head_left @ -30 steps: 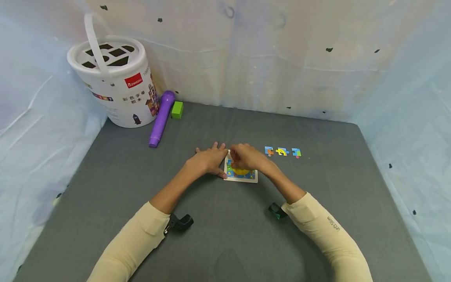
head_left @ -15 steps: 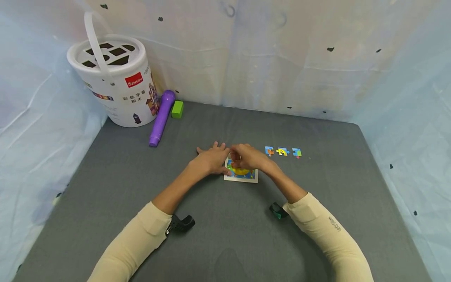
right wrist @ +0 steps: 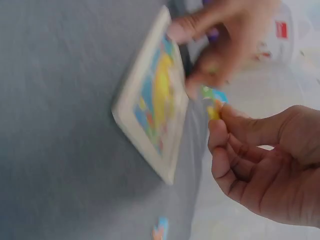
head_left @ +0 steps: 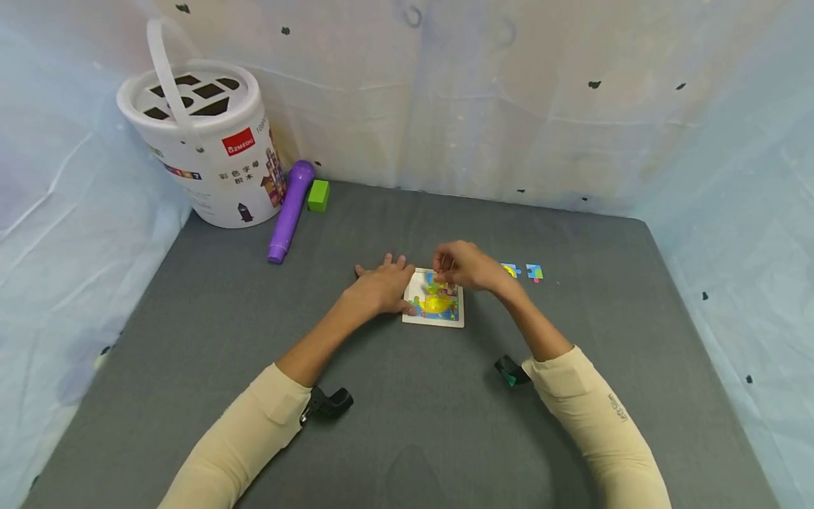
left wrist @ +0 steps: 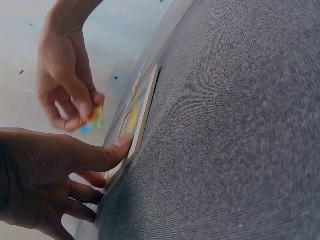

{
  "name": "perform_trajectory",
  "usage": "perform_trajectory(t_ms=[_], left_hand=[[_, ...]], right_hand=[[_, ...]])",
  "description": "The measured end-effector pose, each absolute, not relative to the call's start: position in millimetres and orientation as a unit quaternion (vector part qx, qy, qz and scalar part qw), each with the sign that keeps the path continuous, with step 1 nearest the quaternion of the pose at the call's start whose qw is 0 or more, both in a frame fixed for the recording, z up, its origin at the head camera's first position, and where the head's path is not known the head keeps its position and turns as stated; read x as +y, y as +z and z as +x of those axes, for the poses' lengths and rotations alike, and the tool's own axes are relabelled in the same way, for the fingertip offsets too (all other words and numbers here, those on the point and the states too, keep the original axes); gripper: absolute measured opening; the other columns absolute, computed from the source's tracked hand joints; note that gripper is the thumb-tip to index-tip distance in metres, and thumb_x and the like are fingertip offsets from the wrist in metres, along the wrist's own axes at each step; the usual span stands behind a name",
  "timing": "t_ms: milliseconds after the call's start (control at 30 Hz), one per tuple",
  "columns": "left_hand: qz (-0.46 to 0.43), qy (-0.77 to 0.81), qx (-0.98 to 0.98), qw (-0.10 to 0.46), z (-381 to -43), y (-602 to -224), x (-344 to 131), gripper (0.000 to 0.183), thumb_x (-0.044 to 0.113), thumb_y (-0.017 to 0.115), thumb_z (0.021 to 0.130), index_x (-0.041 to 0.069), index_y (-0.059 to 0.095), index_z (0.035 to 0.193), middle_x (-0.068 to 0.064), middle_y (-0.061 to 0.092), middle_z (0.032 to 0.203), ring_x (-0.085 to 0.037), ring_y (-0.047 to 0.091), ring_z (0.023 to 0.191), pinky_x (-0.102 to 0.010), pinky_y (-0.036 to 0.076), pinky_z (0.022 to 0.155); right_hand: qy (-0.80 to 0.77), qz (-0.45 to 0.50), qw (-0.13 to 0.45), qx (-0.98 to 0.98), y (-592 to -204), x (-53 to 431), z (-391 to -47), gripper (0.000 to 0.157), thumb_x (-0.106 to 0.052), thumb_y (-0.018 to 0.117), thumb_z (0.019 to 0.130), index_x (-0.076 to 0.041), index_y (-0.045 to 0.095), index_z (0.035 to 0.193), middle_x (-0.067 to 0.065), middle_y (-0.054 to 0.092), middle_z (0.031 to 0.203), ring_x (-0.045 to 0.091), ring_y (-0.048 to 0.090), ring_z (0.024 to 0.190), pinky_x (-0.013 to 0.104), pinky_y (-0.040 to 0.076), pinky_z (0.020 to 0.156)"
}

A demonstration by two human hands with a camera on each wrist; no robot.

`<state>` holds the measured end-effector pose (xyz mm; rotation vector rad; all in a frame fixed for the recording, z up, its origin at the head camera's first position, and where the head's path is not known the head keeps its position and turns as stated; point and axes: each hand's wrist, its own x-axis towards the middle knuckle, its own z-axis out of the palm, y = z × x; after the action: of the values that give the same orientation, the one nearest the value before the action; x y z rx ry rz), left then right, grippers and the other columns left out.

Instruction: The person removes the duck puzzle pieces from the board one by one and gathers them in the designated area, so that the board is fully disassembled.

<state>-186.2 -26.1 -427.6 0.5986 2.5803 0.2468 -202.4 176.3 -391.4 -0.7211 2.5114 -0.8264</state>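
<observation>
A small square jigsaw puzzle in a pale wooden tray point(head_left: 432, 324) lies on the table, partly filled, with a yellow figure in its picture and bare wood at the upper left. My left hand point(head_left: 381, 290) lies at the tray's left edge, fingers spread and thumb on the tray. Above the tray, my right hand point(head_left: 469, 266) pinches a puzzle piece point(left wrist: 94, 118) between thumb and index finger. This piece is yellow, green and blue, and clear of the tray in the left wrist view. Loose puzzle pieces point(head_left: 534, 272) lie right of the tray; my right hand hides part of that row.
Toward the back left stands a white lidded bucket point(head_left: 210, 177) with a raised handle. A purple toy microphone point(head_left: 291, 212) leans against it, beside a green block point(head_left: 319, 196). Pale sheeting point(head_left: 458, 106) hangs behind the grey table point(head_left: 407, 396) and at both sides.
My right hand has lifted away from the tray's upper left and moved right, the piece in its fingers, baring more of the puzzle. My left thumb has slid slightly inward over the tray.
</observation>
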Motion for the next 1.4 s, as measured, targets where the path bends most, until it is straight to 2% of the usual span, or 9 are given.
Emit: perform_trajectory(t_ms=[133, 300, 533, 667, 733, 933, 1133, 1400], left_hand=[[0.223, 0.091, 0.942, 0.236, -185.4, -427.5, -26.7, 0.091, 0.048, 0.076, 0.094, 0.01, 0.032, 0.165, -0.02, 0.02, 0.174, -0.044, 0.015, 0.163, -0.086, 0.025, 0.112], [0.227, 0.091, 0.94, 0.238, -185.3, -426.6, -27.9, 0.091, 0.049, 0.074, 0.095, 0.01, 0.031, 0.165, -0.02, 0.018, 0.175, -0.044, 0.014, 0.163, -0.086, 0.025, 0.113], [0.228, 0.092, 0.938, 0.245, -185.9, -423.8, -30.4, 0.093, 0.053, 0.074, 0.094, 0.009, 0.032, 0.165, -0.02, 0.018, 0.175, -0.044, 0.016, 0.163, -0.083, 0.027, 0.114], [0.229, 0.091, 0.937, 0.248, -185.5, -422.5, -32.6, 0.094, 0.052, 0.074, 0.094, 0.009, 0.03, 0.165, -0.021, 0.017, 0.175, -0.044, 0.016, 0.162, -0.083, 0.027, 0.114], [0.228, 0.092, 0.937, 0.25, -185.8, -422.2, -33.4, 0.094, 0.052, 0.074, 0.094, 0.009, 0.03, 0.165, -0.02, 0.017, 0.175, -0.044, 0.015, 0.163, -0.083, 0.026, 0.114], [0.231, 0.091, 0.937, 0.247, -187.3, -422.0, -32.8, 0.095, 0.053, 0.074, 0.093, 0.01, 0.03, 0.165, -0.019, 0.017, 0.175, -0.043, 0.016, 0.163, -0.083, 0.026, 0.115], [0.228, 0.09, 0.937, 0.248, -187.2, -422.0, -32.9, 0.096, 0.052, 0.076, 0.092, 0.01, 0.031, 0.165, -0.018, 0.018, 0.175, -0.042, 0.016, 0.163, -0.082, 0.026, 0.115], [0.228, 0.092, 0.937, 0.247, -186.6, -423.3, -32.7, 0.097, 0.051, 0.078, 0.091, 0.009, 0.031, 0.165, -0.018, 0.017, 0.175, -0.042, 0.016, 0.163, -0.083, 0.026, 0.115]], right_hand=[[-0.284, -0.236, 0.184, 0.911, -382.6, 205.9, -203.0, 0.003, 0.005, 0.066, 0.098, 0.005, 0.066, 0.101, 0.021, 0.072, 0.087, 0.037, 0.071, 0.077, 0.034, 0.054, 0.067], [-0.263, -0.196, 0.219, 0.919, -384.9, 239.0, -202.3, 0.008, 0.006, 0.063, 0.097, 0.006, 0.068, 0.104, 0.02, 0.071, 0.084, 0.036, 0.069, 0.077, 0.033, 0.051, 0.069], [-0.25, -0.145, 0.257, 0.922, -400.8, 258.4, -201.5, 0.012, 0.005, 0.057, 0.098, 0.007, 0.064, 0.107, 0.02, 0.073, 0.089, 0.029, 0.069, 0.077, 0.031, 0.051, 0.069], [-0.219, -0.128, 0.249, 0.934, -403.8, 259.9, -200.8, 0.01, 0.0, 0.061, 0.099, 0.005, 0.064, 0.107, 0.019, 0.074, 0.09, 0.027, 0.071, 0.075, 0.031, 0.049, 0.067], [-0.195, -0.13, 0.239, 0.942, -403.1, 259.2, -200.0, 0.013, -0.005, 0.068, 0.098, 0.004, 0.065, 0.107, 0.019, 0.074, 0.092, 0.025, 0.068, 0.074, 0.031, 0.048, 0.066], [-0.149, -0.135, 0.216, 0.956, -399.0, 255.6, -195.9, 0.024, -0.011, 0.083, 0.087, 0.001, 0.066, 0.099, 0.018, 0.068, 0.1, 0.021, 0.052, 0.076, 0.031, 0.041, 0.066], [-0.151, -0.139, 0.213, 0.955, -401.6, 253.2, -196.8, 0.024, -0.01, 0.084, 0.087, 0.001, 0.063, 0.093, 0.016, 0.066, 0.096, 0.02, 0.049, 0.076, 0.032, 0.039, 0.066], [-0.145, -0.129, 0.224, 0.955, -405.9, 254.1, -199.1, 0.023, -0.011, 0.083, 0.088, 0.001, 0.064, 0.096, 0.016, 0.065, 0.098, 0.02, 0.051, 0.075, 0.032, 0.041, 0.066]])
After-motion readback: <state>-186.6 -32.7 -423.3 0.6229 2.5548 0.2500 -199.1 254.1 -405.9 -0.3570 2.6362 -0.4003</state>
